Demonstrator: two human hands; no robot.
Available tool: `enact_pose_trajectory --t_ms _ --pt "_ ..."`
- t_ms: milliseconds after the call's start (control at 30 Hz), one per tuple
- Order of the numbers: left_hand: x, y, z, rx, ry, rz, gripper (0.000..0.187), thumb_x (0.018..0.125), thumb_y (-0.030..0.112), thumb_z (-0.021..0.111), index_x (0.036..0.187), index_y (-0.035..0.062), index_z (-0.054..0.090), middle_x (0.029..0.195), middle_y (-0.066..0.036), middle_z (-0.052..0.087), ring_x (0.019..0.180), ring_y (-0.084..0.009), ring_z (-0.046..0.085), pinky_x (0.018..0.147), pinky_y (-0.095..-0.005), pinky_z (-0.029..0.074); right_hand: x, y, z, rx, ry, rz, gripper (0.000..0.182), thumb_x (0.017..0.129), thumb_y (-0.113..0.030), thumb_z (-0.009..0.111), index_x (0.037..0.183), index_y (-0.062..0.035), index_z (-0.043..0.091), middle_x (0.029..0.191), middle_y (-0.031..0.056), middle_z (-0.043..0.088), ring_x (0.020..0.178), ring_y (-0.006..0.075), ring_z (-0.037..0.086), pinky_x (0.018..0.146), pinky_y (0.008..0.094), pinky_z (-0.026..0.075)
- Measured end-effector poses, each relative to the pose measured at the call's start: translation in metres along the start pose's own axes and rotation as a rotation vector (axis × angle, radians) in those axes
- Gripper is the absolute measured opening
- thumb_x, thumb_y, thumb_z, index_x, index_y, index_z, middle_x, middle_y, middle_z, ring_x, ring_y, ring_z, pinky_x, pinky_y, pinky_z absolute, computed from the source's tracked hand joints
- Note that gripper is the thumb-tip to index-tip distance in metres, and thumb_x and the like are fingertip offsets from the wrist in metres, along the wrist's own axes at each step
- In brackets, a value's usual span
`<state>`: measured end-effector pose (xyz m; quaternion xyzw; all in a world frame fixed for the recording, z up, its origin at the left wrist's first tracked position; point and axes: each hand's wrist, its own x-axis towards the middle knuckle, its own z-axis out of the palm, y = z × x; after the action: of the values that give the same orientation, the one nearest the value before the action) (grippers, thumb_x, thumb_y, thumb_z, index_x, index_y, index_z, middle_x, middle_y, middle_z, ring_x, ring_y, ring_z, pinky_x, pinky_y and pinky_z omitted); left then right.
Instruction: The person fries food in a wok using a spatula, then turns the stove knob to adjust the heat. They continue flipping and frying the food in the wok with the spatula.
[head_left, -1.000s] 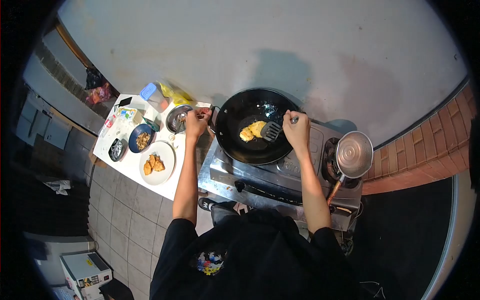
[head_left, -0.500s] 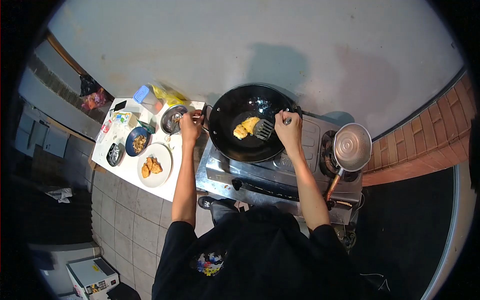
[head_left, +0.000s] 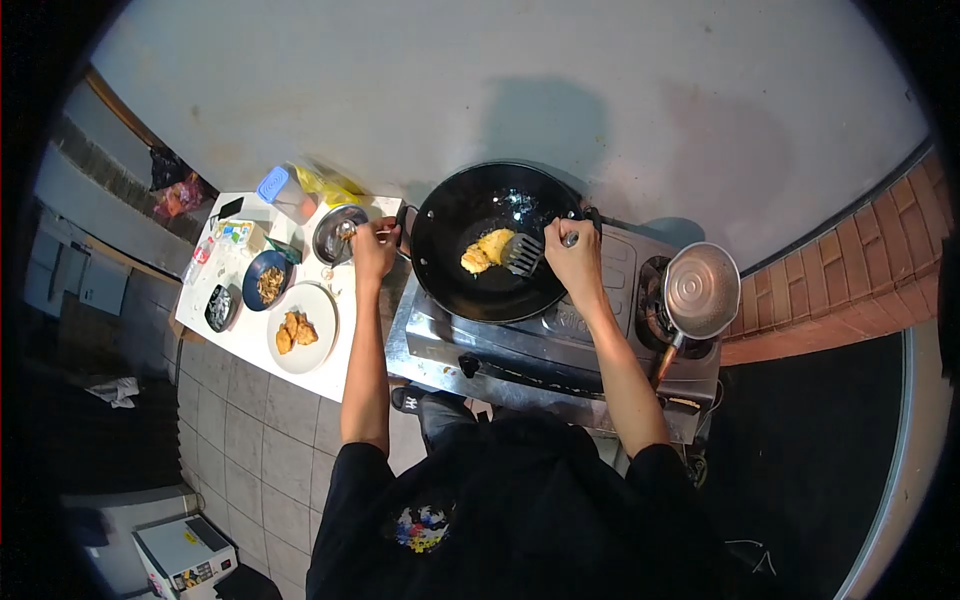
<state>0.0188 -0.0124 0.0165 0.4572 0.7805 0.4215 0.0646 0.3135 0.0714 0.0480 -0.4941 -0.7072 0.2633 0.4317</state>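
Note:
A black wok (head_left: 480, 295) sits on the left side of the gas stove (head_left: 560, 385). Yellow-golden food (head_left: 486, 251) lies in it, with the slotted spatula (head_left: 522, 256) touching the food's right side. My right hand (head_left: 574, 258) is closed around the spatula's handle over the wok's right part. At the wok's left edge, my left hand (head_left: 375, 250) has its fingers closed, holding a utensil that looks like a spoon or tongs, its tip over the metal bowl (head_left: 330, 248); the wok's left handle (head_left: 403, 228) is right beside the fingers.
On the white table (head_left: 345, 290) are a plate (head_left: 322, 350) of fried pieces, a blue bowl (head_left: 258, 268) of food, a small black dish (head_left: 220, 308) and a blue-lidded container (head_left: 285, 192). A metal pan (head_left: 702, 292) stands on the right burner. A wall rises behind.
The whole view has shifted slightly. Both hands keep nearly the same places, and the spatula still rests beside the food, its blade slightly turned.

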Motion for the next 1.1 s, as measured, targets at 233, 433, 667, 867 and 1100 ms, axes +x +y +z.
enact_pose_trajectory --t_ms 233,433,667,867,1100 --pt "0.004 -0.017 0.009 -0.062 0.001 -0.022 0.021 0.078 0.008 0.069 0.097 -0.0012 0.069 0.083 -0.019 0.069 0.077 -0.0269 0.069 0.071 -0.0343 0.052 0.004 0.006 -0.002 0.112 0.0 -0.045 0.034 0.083 -0.01 0.059 0.057 0.0049 0.045 0.049 0.0188 0.039 0.041 0.0263 0.036 0.046 0.0391 0.031" --pt "0.002 -0.013 0.008 -0.045 0.017 0.022 0.021 0.079 0.007 0.068 0.098 -0.0024 0.069 0.083 -0.02 0.069 0.077 -0.0279 0.069 0.071 -0.0342 0.052 0.002 0.009 0.005 0.24 0.059 -0.034 0.035 0.083 -0.009 0.059 0.055 0.0042 0.043 0.047 0.0174 0.04 0.04 0.0242 0.037 0.046 0.039 0.03" --pt "0.001 -0.01 0.007 -0.06 0.012 0.008 0.021 0.079 0.007 0.067 0.098 -0.0036 0.069 0.084 -0.02 0.069 0.077 -0.0274 0.069 0.07 -0.0346 0.052 -0.005 0.015 0.022 0.199 0.066 -0.017 0.033 0.084 -0.01 0.058 0.057 0.0056 0.047 0.047 0.0175 0.043 0.039 0.0219 0.037 0.046 0.0386 0.029" --pt "0.004 -0.026 0.015 -0.046 0.031 0.043 0.02 0.079 0.007 0.067 0.097 -0.0026 0.069 0.082 -0.019 0.069 0.076 -0.0268 0.069 0.069 -0.035 0.052 -0.007 0.019 0.019 0.232 0.043 -0.007 0.031 0.086 -0.008 0.055 0.06 0.0074 0.049 0.049 0.0187 0.043 0.041 0.0191 0.034 0.047 0.0379 0.029" --pt "-0.001 -0.01 0.006 -0.04 0.019 0.048 0.02 0.079 0.007 0.068 0.096 -0.0026 0.069 0.081 -0.019 0.069 0.075 -0.0261 0.069 0.068 -0.035 0.051 -0.006 0.012 0.018 0.188 0.033 -0.052 0.031 0.086 -0.008 0.056 0.06 0.007 0.049 0.049 0.019 0.044 0.04 0.0253 0.034 0.047 0.039 0.03"
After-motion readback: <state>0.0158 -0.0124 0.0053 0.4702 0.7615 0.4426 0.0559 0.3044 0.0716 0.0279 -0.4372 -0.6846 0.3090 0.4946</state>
